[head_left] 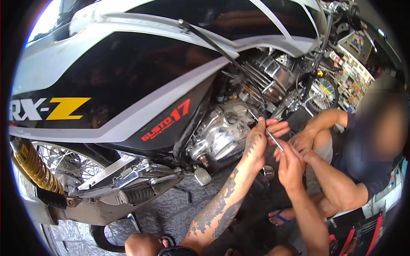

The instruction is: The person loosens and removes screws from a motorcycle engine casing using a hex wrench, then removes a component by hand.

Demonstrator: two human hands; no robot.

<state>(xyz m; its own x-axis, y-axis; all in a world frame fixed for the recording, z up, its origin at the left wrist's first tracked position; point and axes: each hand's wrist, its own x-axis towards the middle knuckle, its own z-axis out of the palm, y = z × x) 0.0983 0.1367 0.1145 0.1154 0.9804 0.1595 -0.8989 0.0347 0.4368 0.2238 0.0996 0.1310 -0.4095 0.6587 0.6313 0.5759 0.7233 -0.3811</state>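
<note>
My left hand (259, 138), on a tattooed forearm, is raised at the right side of the engine (222, 128), its fingertips around a thin metal rod (274, 140). The rod slants from near the engine cover down to my right hand (290, 164), whose fingers are closed round its lower end. What tips the rod is too small to make out. Behind both hands, the silver engine case and the finned cylinder (273, 72) belong to a black and grey motorcycle (128, 77).
A person in a dark shirt (341, 158) crouches at the right, hands close beside my right hand. A kick lever (209, 40) slants above the engine. Footrest (136, 195) and pedal (202, 176) jut out low. Another motorcycle's wheel (323, 93) and stocked shelves (354, 77) stand behind.
</note>
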